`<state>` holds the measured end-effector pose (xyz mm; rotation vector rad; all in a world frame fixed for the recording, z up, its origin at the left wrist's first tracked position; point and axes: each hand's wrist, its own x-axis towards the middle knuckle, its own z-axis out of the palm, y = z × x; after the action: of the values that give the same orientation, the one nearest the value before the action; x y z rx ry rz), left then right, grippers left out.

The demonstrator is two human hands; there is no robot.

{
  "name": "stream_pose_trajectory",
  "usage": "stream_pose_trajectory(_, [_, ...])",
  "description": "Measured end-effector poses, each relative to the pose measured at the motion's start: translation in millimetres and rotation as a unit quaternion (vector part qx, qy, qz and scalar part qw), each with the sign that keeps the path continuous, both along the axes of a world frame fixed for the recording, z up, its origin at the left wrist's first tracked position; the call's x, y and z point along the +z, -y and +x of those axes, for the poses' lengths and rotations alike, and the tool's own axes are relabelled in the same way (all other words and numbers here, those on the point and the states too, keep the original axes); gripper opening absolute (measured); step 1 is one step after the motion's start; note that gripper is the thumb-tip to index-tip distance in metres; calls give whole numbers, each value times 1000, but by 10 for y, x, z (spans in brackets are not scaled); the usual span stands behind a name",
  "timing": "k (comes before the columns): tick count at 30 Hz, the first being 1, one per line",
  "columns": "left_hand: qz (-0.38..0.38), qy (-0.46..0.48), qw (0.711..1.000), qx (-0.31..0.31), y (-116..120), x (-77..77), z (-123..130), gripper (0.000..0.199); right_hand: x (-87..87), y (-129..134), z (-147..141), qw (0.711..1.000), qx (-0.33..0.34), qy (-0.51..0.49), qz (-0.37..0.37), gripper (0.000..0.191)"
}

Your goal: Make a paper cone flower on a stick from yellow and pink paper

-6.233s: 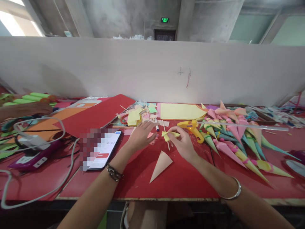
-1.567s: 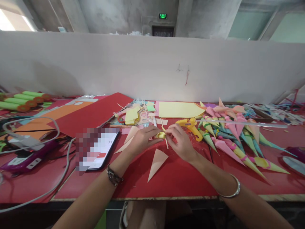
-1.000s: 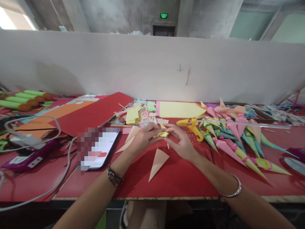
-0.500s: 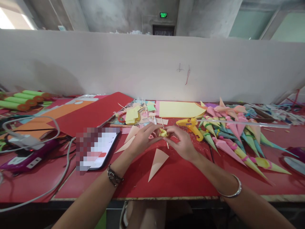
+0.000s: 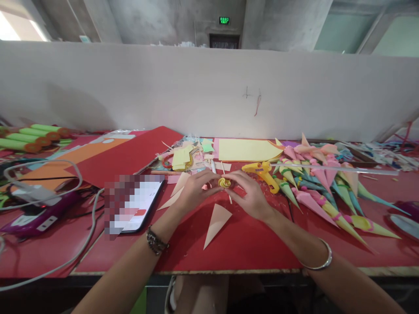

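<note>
Head: two hands (image 5: 198,189), one yellow rosette (image 5: 224,183)

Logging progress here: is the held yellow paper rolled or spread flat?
Rolled: the yellow paper shows coiled folds between the left hand and right hand.

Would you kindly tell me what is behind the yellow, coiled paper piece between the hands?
A thin, pale stick shows on the far and near sides of the yellow, coiled paper piece. The stick's middle is covered by the paper and fingers, so any contact is hidden.
</note>
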<state>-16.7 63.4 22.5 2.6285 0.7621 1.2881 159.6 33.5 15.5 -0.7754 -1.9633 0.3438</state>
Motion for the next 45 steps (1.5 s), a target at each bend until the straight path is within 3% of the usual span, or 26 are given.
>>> stream_pose_trajectory(8, [-168, 39, 985, -19, 53, 54, 29, 19, 36, 14, 20, 1000, 15, -2, -13, 31])
stream_pose_trajectory(12, [-216, 49, 974, -40, 63, 48, 23, 24, 29, 15, 23, 999, 28, -17, -39, 31])
stream_pose_trajectory(23, [-239, 66, 968, -40, 73, 38, 55, 22, -14, 12, -5, 995, 52, -38, -74, 38])
stream_pose_trajectory(27, [-241, 64, 967, -47, 88, 44, 70, 14, -4, 25, -8, 995, 45, -42, -84, 34])
stream_pose_trajectory(37, [-208, 5, 978, -27, 52, 20, 41, 18, 0, 4, -3, 998, 13, -21, -52, 21])
stream_pose_trajectory(39, [-156, -21, 987, 25, 25, 55, -5, 22, 2, 5, 0, 999, -4, -19, -38, 18])
stream_pose_trajectory(41, [-69, -65, 983, 158, -12, 115, -87, 25, 4, 7, 0, 999, -19, -18, -25, 16])
stream_pose_trajectory(43, [-9, -127, 935, 330, -48, 178, -194, 27, 2, 8, -3, 999, -26, -16, -19, 15])
stream_pose_trajectory(45, [0, -186, 873, 451, -74, 207, -305, 29, -6, 8, -9, 999, -27, -14, -20, 14])
